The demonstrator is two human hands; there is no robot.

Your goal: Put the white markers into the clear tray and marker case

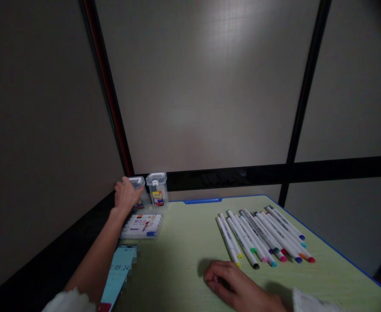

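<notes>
At the far left of the table, my left hand (pixel 127 193) reaches over a clear plastic box (pixel 139 182) with a lid. The thumb lies along its front right and the fingers are around its left side, covering much of it. Beside it on the right stands a second clear lidded box (pixel 157 190) with a yellow, red and blue label. My right hand (pixel 231 281) rests on the table near the front edge, fingers curled in and nothing visible in them. Just beyond it lies a loose group of white markers (pixel 258 234) with coloured ends.
A flat pack of pens (pixel 142 226) lies in front of the boxes. Nearer, under my left forearm, a phone (pixel 121 268) shows a timer. The green table (pixel 184 242) has a blue edge, and a wall (pixel 206 108) of panels rises behind it.
</notes>
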